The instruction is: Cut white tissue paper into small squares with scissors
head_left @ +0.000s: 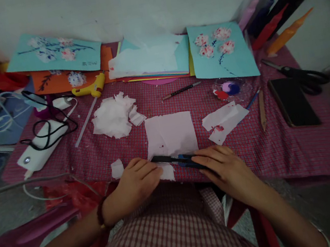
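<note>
My right hand [225, 168] is closed around the blue end of a slim black-and-blue tool [172, 159], perhaps a cutter; its exact kind is unclear. The black end reaches left to the curled fingers of my left hand [141, 179], which grip around it, thumb hidden. Under and just beyond the tool lies a square sheet of white paper [171, 133] at the table's front edge. A smaller paper piece [167, 172] sits below the tool, between my hands. Left of it is a paper scrap [117, 169]. A pile of cut paper squares [114, 117] lies farther back.
Behind are flower pictures [226, 63] and stacked coloured paper [155, 62]. A yellow glue gun [90, 87], power bank [43, 147] and cables are left. Paint palette [228, 89], stained paper strips [224, 120], pencil [262, 110], phone [293, 102] and black scissors [301, 76] lie right.
</note>
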Available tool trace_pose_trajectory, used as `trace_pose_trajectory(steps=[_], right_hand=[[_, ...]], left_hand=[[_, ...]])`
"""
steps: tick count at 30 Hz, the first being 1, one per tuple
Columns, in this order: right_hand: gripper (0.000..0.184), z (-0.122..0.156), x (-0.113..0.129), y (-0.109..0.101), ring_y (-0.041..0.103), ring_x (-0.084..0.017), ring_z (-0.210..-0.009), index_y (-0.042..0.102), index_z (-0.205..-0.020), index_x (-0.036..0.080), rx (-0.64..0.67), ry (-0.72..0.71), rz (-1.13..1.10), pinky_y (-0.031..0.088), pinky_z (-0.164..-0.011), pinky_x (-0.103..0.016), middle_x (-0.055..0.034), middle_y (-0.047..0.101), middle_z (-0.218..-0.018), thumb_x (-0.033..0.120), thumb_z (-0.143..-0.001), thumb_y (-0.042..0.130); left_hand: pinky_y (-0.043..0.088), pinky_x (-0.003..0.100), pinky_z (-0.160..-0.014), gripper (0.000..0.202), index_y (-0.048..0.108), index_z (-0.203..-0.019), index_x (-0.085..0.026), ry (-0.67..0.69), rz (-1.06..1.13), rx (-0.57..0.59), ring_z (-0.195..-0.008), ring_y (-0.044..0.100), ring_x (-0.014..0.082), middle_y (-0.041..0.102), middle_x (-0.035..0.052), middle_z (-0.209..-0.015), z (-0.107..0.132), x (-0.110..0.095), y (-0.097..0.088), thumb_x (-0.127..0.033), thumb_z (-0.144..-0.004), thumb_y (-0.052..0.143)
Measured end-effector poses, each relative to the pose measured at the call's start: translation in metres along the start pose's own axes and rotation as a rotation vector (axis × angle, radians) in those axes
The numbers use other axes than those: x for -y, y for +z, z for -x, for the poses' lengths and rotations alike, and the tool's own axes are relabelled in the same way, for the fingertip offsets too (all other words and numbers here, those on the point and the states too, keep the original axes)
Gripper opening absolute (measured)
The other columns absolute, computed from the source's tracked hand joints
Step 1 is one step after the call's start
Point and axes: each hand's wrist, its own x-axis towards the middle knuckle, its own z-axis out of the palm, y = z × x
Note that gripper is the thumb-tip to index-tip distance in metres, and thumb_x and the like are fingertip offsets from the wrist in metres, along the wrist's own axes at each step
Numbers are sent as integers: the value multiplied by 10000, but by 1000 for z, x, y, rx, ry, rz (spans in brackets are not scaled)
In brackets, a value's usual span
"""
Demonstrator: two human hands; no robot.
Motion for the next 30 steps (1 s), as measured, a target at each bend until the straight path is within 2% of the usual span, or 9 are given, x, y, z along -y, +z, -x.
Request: trace_pose_trajectory(steps=[3, 6, 11, 14, 19, 22, 26, 30], right_hand=[[279, -2, -2, 2, 612, -250, -1025, 631, -1175, 217, 2, -8, -7, 515, -885, -452, -82, 688, -1172, 150, -915, 559], [308, -2, -5, 3, 615, -249, -1027, 621, -1191, 236, 13, 0, -45, 518, -897, -460, -75, 684, -1182, 146, -900, 573], [333, -3, -9, 3, 613, -251, -1042, 604, -1201, 261, 40, 4, -81, 517, -898, -468, -65, 680, -1183, 137, -893, 579], [320, -4, -9, 3, 606, -253, -1045, 597, -1198, 255, 50, 4, -76, 504, -912, -484, -71, 677, -1180, 134, -903, 575], [334, -3, -10, 4, 610, -247, -1040, 579, -1214, 256, 64, -1, -80, 498, -923, -489, -70, 675, -1178, 138, -902, 574], [335, -2, -11, 5, 613, -247, -1032, 585, -1206, 249, 63, -9, -80, 503, -918, -479, -73, 678, -1159, 135, -891, 582], [333, -1, -11, 5, 620, -250, -1025, 598, -1196, 238, 67, -2, -77, 512, -905, -465, -81, 682, -1150, 134, -880, 592], [351, -1, -10, 4, 615, -247, -1028, 585, -1214, 237, 62, -12, -85, 513, -900, -462, -79, 680, -1162, 130, -879, 594]], left_hand=[[441, 309, -730, 128, 645, -913, -186, -118, 131, 73, -790, 611, 158, 692, 21, -837, -16, 8, -4, -176, -920, 517], [462, 296, -743, 127, 654, -882, -184, -198, 203, 110, -794, 618, 158, 674, 12, -800, -36, 25, -8, -202, -909, 530], [451, 378, -888, 200, 628, -1069, -164, -225, 75, 38, -991, 602, 220, 676, 67, -1029, -65, 49, -19, -234, -894, 561], [438, 378, -897, 200, 632, -1064, -149, -167, 62, 77, -989, 600, 223, 674, 76, -1033, -79, 49, -19, -250, -911, 550], [394, 383, -973, 291, 651, -1080, -161, 120, 159, 247, -1079, 572, 231, 671, 95, -1100, -99, 39, 0, -381, -936, 525], [358, 402, -1031, 423, 608, -1191, -162, 221, 198, 245, -1151, 537, 242, 639, 114, -1208, -99, 34, 11, -477, -938, 485], [241, 502, -1122, 648, 462, -1386, -148, 276, 158, 211, -1300, 442, 301, 533, 163, -1381, -84, 32, 20, -569, -896, 504], [205, 530, -1136, 649, 392, -1444, -205, 233, 56, 207, -1360, 384, 310, 464, 150, -1457, -70, 38, 26, -553, -906, 499]])
